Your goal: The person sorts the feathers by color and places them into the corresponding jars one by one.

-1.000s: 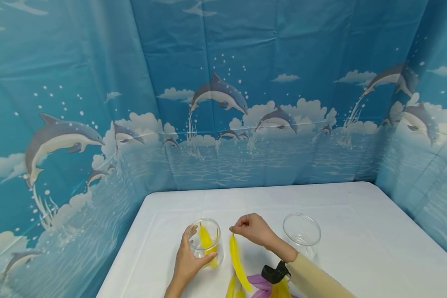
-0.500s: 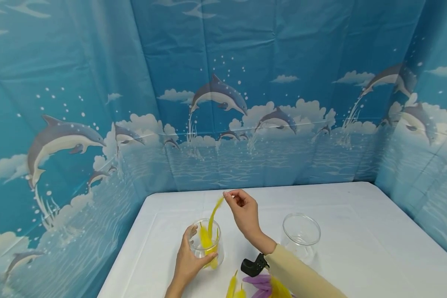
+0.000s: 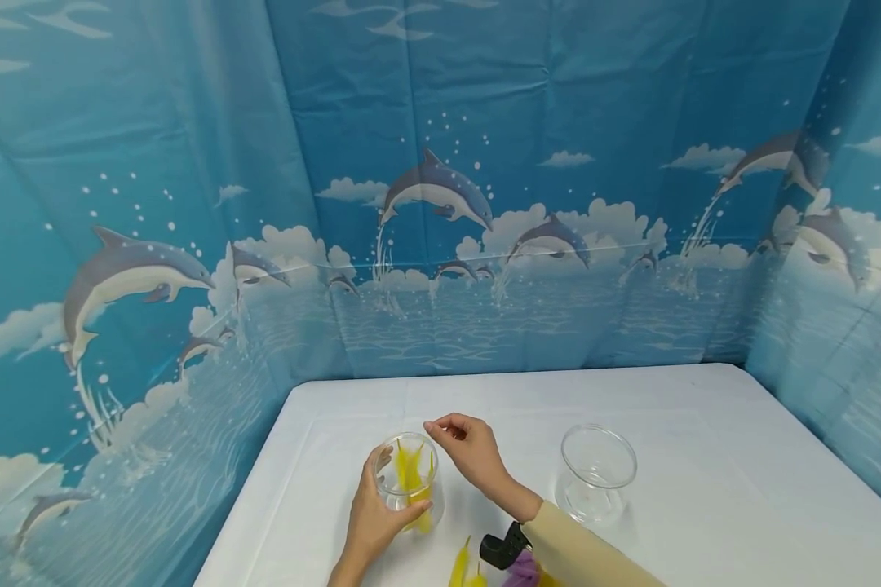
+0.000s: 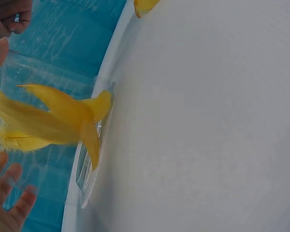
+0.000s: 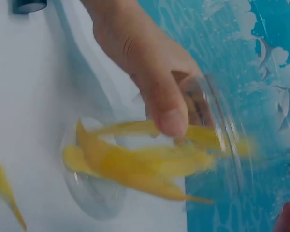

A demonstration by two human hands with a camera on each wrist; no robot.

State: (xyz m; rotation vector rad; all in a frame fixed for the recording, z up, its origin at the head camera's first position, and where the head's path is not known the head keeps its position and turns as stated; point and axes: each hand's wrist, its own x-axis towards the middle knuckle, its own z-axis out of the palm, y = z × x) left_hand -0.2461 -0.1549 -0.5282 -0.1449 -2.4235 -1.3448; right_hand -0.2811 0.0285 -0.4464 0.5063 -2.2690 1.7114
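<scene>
My left hand (image 3: 370, 522) holds a clear jar (image 3: 387, 492) around its side, thumb in front and fingers behind. Inside the jar stand several yellow feathers (image 3: 411, 470), their tips near the rim. The right wrist view shows the left thumb laid along the glass and the feathers (image 5: 135, 162) fanned out in it. Close beside the rim, on its right, is my right hand (image 3: 470, 448), thumb near the index finger and nothing visible between them. In the left wrist view, the right hand's bent fingers (image 4: 9, 21) show at the upper left corner.
A second clear jar (image 3: 595, 505) stands to the right on the white table (image 3: 705, 456). Loose yellow feathers (image 3: 459, 564) and purple feathers (image 3: 523, 571) lie at the near edge, partly under the right sleeve (image 3: 580, 550). A blue dolphin-print curtain (image 3: 440, 326) hangs behind.
My right hand first lifted a yellow feather from the table, then lowered it into the jar. That feather is now released inside, and the hand sits lower, beside the rim.
</scene>
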